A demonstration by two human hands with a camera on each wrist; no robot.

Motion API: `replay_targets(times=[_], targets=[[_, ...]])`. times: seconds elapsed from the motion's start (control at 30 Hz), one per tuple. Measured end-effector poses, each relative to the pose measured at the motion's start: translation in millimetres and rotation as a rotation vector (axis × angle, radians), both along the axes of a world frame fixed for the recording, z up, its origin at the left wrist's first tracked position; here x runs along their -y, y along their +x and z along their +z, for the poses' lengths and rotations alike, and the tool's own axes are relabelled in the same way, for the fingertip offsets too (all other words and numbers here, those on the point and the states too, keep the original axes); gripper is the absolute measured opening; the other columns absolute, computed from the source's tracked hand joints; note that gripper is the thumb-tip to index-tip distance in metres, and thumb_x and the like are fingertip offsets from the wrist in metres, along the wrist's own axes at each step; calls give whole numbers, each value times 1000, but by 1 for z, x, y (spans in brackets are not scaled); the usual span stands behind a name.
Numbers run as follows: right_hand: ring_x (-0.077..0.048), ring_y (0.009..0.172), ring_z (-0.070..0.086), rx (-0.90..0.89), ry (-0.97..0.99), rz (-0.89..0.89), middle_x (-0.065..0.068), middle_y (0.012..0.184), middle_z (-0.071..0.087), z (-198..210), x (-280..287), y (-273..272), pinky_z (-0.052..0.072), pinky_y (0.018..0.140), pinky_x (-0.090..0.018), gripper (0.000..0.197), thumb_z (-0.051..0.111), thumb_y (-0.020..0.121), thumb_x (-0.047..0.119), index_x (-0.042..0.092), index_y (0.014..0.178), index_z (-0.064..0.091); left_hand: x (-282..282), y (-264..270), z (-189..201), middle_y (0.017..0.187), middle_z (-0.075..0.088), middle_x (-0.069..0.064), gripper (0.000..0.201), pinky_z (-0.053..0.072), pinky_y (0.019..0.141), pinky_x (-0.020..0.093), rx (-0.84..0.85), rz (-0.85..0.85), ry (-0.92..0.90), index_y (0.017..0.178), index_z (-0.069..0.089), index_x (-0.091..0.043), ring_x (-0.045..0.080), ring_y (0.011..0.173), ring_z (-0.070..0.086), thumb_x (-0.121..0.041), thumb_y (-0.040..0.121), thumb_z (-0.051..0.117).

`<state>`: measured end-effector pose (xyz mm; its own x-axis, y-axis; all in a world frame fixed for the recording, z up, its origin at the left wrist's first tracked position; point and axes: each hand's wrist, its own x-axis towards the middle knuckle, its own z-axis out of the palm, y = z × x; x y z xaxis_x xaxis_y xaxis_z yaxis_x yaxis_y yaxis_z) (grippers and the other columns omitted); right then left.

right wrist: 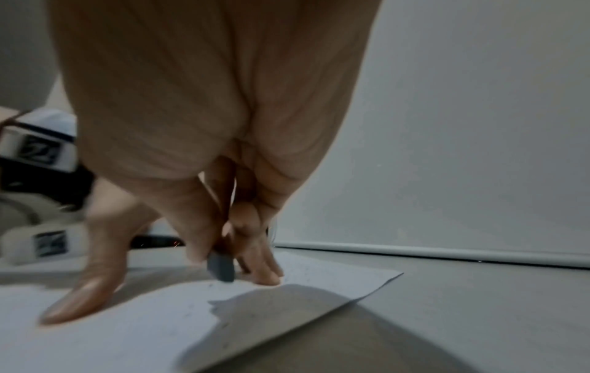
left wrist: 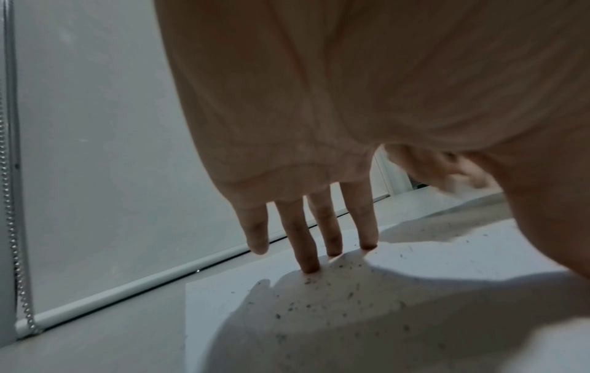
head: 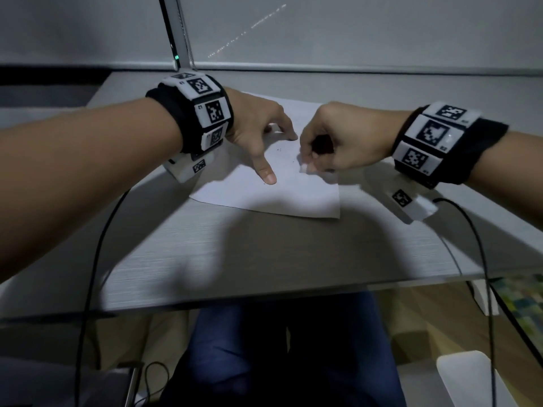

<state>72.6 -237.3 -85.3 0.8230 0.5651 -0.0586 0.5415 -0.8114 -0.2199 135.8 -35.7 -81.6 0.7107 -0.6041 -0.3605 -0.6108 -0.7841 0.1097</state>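
A white sheet of paper (head: pixel 264 198) lies on the grey table (head: pixel 235 259), speckled with dark crumbs (left wrist: pixel 322 297). My left hand (head: pixel 277 155) presses it flat: straight fingers (left wrist: pixel 308 252) at the far side, the thumb (right wrist: pixel 83 290) spread toward me. To its right, my right hand (head: pixel 305 163) pinches a small eraser (head: pixel 304 168) between thumb and fingers. The eraser (right wrist: pixel 220 267) looks grey in the right wrist view, its tip down at the paper (right wrist: pixel 127 328). Motion blur smears the right hand.
A lowered window blind (head: pixel 352 30) with a bottom rail (left wrist: pixel 127 287) and a bead chain (left wrist: pixel 12 227) stands just behind the table. Black cables (head: pixel 94 259) hang from both wrist cameras over the table's near edge. My legs (head: pixel 279 348) show under it.
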Motion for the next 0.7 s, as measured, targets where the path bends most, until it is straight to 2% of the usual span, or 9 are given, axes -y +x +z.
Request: replay_targets(times=[0.07, 0.13, 0.17, 0.27, 0.33, 0.4, 0.47, 0.53, 0.7], targets=[[-8, 63, 64, 104, 74, -39, 3, 71, 73, 2, 2, 7, 52, 64, -19, 8, 75, 85, 10, 12, 90, 80, -1, 2, -2, 154, 49, -11, 123, 44, 119, 47, -14, 0, 4, 156, 49, -45, 19, 142, 53, -82, 48, 93], [-11, 63, 67, 97, 64, -74, 5, 68, 74, -3, -1, 8, 59, 71, -32, 4, 76, 85, 15, 15, 88, 79, -4, 1, -3, 155, 46, -13, 123, 42, 121, 50, -20, 2, 3, 157, 46, -48, 18, 144, 50, -84, 49, 91], [-8, 63, 69, 61, 39, -86, 7, 65, 73, -7, -1, 6, 61, 74, -33, 2, 78, 87, 18, 18, 85, 77, -5, 2, -4, 155, 45, -14, 123, 41, 121, 51, -17, 6, 6, 158, 44, -49, 18, 144, 50, -84, 50, 91], [-4, 62, 68, -54, 28, -49, 14, 62, 73, -13, 0, -3, 58, 72, -24, 7, 80, 90, 21, 19, 85, 75, -5, 5, -5, 154, 45, -15, 123, 42, 120, 50, -8, 4, 17, 158, 44, -49, 16, 143, 49, -83, 50, 92], [-6, 63, 69, -132, 12, -7, 6, 68, 76, -7, 2, -7, 54, 66, -18, 6, 82, 89, 23, 19, 90, 78, -6, 7, -5, 155, 43, -15, 122, 41, 121, 49, -8, -22, 24, 159, 45, -45, 16, 145, 47, -80, 53, 92], [-9, 65, 70, -121, 60, -15, 2, 74, 77, 0, 9, -7, 55, 64, -19, 5, 83, 89, 21, 18, 93, 81, -5, 7, -3, 158, 37, -12, 120, 37, 124, 47, -3, -67, 45, 161, 44, -43, 18, 149, 41, -77, 57, 93], [-13, 66, 73, -10, 193, -126, 0, 75, 78, 9, 27, 2, 57, 65, -21, 5, 80, 90, 14, 15, 95, 81, -7, 4, 3, 159, 31, -9, 112, 33, 124, 41, 14, -119, 74, 161, 46, -45, 18, 149, 34, -65, 63, 97], [-15, 66, 71, 78, 316, -323, 0, 75, 77, 17, 54, 15, 58, 69, -26, 8, 82, 90, 15, 11, 97, 81, -12, 0, 7, 151, 35, -10, 105, 35, 121, 39, 10, -176, 88, 156, 51, -50, 18, 143, 37, -52, 64, 101], [-28, 78, 71, 4, 323, -748, -9, 77, 77, 11, 138, 31, 61, 84, -41, 15, 90, 81, 14, 6, 92, 84, -32, -8, 6, 139, 58, -28, 105, 50, 113, 44, -114, -231, -20, 147, 57, -56, -2, 130, 59, -7, 65, 102]])
